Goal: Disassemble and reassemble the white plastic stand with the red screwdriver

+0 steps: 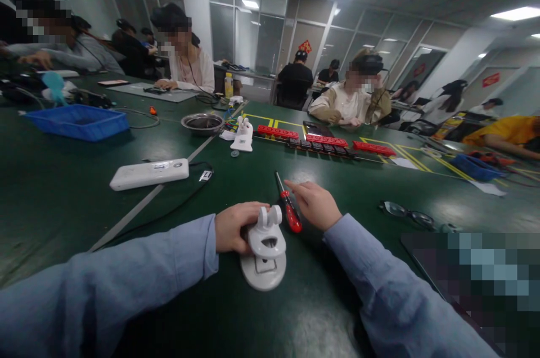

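My left hand (pixel 238 226) is closed around the left side of a white plastic stand (pixel 270 242), which has an oval base and a forked hinge on top. The stand is upright on the green table just in front of me. To its right lies a screwdriver (pixel 291 213) with a red handle, its shaft angled away from me. My right hand (pixel 314 203) is just right of the screwdriver, index finger stretched toward the shaft and the other fingers partly bent. No object shows in that hand; whether the fingertip touches the shaft is unclear.
A white power strip (pixel 149 174) with a black cable lies left. Beyond are a blue tray (pixel 80 121), a metal bowl (pixel 202 122), a second white stand (pixel 242 135) and red strips (pixel 327 141). Glasses (pixel 408 214) and a dark device (pixel 434 268) lie right. Several people sit around.
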The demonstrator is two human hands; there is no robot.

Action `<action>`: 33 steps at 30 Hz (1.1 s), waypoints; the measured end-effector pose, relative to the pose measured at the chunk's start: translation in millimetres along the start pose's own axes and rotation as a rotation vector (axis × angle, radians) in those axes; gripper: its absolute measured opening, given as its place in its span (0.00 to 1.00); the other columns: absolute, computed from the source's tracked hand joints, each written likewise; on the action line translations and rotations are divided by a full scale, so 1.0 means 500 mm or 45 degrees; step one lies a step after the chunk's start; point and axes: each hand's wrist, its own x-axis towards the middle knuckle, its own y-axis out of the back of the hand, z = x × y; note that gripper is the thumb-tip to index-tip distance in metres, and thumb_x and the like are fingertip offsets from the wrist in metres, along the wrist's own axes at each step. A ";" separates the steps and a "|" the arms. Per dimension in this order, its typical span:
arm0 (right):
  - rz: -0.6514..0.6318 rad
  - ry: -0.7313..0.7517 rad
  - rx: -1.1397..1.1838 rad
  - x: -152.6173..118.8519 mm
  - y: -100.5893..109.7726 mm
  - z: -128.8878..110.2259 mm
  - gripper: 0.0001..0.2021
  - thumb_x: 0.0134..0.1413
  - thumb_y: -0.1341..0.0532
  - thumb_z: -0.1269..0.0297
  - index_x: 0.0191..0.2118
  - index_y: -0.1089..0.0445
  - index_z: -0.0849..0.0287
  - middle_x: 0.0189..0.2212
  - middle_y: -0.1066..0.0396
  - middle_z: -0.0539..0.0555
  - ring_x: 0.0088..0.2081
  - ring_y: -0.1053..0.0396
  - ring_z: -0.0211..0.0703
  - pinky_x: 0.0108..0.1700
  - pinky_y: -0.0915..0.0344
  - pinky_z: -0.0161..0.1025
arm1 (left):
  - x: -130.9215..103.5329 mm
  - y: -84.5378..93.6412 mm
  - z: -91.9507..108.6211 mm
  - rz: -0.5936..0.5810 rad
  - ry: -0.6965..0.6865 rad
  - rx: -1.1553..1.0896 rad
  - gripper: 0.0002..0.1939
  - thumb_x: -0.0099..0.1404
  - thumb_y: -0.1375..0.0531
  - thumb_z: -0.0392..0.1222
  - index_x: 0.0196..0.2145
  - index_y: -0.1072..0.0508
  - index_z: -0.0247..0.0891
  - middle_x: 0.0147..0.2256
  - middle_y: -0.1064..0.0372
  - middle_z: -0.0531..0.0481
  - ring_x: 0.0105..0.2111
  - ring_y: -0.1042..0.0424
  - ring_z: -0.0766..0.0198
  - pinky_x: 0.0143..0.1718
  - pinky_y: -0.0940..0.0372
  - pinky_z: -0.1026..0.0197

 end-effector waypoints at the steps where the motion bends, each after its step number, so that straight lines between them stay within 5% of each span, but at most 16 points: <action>1: 0.073 -0.046 0.268 0.002 0.007 -0.026 0.17 0.55 0.51 0.67 0.50 0.37 0.60 0.35 0.32 0.57 0.38 0.36 0.43 0.40 0.40 0.39 | -0.002 0.000 -0.002 -0.005 0.011 0.005 0.31 0.42 0.35 0.37 0.47 0.34 0.38 0.47 0.36 0.44 0.50 0.41 0.50 0.52 0.49 0.51; 4: -0.001 -0.137 1.324 0.013 0.010 -0.114 0.20 0.55 0.53 0.52 0.37 0.31 0.60 0.29 0.31 0.54 0.30 0.34 0.38 0.32 0.38 0.35 | -0.005 -0.001 -0.003 -0.014 0.084 -0.012 0.30 0.43 0.36 0.36 0.46 0.33 0.39 0.45 0.35 0.45 0.47 0.38 0.51 0.49 0.45 0.51; 7: -0.184 -0.182 1.628 0.030 -0.007 -0.174 0.26 0.52 0.51 0.46 0.15 0.36 0.62 0.13 0.39 0.50 0.17 0.42 0.32 0.22 0.46 0.32 | -0.006 -0.002 0.002 -0.045 0.152 -0.100 0.22 0.45 0.37 0.34 0.41 0.29 0.37 0.42 0.33 0.46 0.41 0.35 0.54 0.45 0.41 0.54; 10: -0.162 -0.133 1.627 0.043 -0.020 -0.184 0.27 0.49 0.47 0.47 0.09 0.42 0.61 0.07 0.46 0.47 0.13 0.47 0.31 0.21 0.49 0.32 | -0.005 -0.002 0.007 -0.030 0.175 -0.116 0.22 0.44 0.38 0.33 0.40 0.29 0.38 0.42 0.33 0.48 0.42 0.35 0.56 0.45 0.41 0.55; 17: -0.122 -0.036 1.638 0.046 -0.005 -0.154 0.27 0.51 0.48 0.47 0.09 0.41 0.61 0.09 0.42 0.49 0.15 0.44 0.33 0.21 0.48 0.33 | -0.001 0.001 0.004 -0.032 0.109 -0.013 0.21 0.44 0.38 0.34 0.40 0.30 0.37 0.41 0.34 0.47 0.43 0.37 0.55 0.47 0.43 0.55; 23: 0.093 -0.040 1.488 0.046 0.000 -0.163 0.28 0.51 0.50 0.44 0.09 0.46 0.59 0.08 0.43 0.49 0.12 0.43 0.33 0.17 0.49 0.32 | 0.000 0.000 0.001 -0.023 0.037 -0.006 0.23 0.44 0.38 0.36 0.41 0.31 0.35 0.44 0.36 0.44 0.46 0.39 0.54 0.49 0.45 0.55; 29: 0.022 0.178 1.039 0.057 0.082 -0.201 0.27 0.52 0.51 0.46 0.12 0.41 0.61 0.10 0.42 0.48 0.14 0.44 0.30 0.18 0.49 0.30 | -0.006 -0.003 -0.005 -0.030 0.067 -0.077 0.26 0.45 0.38 0.39 0.45 0.32 0.41 0.46 0.36 0.47 0.48 0.39 0.52 0.50 0.46 0.52; 33: 0.034 -0.197 0.604 0.066 0.136 -0.104 0.22 0.53 0.50 0.50 0.19 0.37 0.61 0.12 0.38 0.48 0.14 0.42 0.31 0.18 0.48 0.29 | -0.012 -0.006 -0.005 -0.012 0.098 0.051 0.37 0.43 0.38 0.35 0.53 0.41 0.43 0.56 0.46 0.46 0.56 0.49 0.53 0.56 0.56 0.50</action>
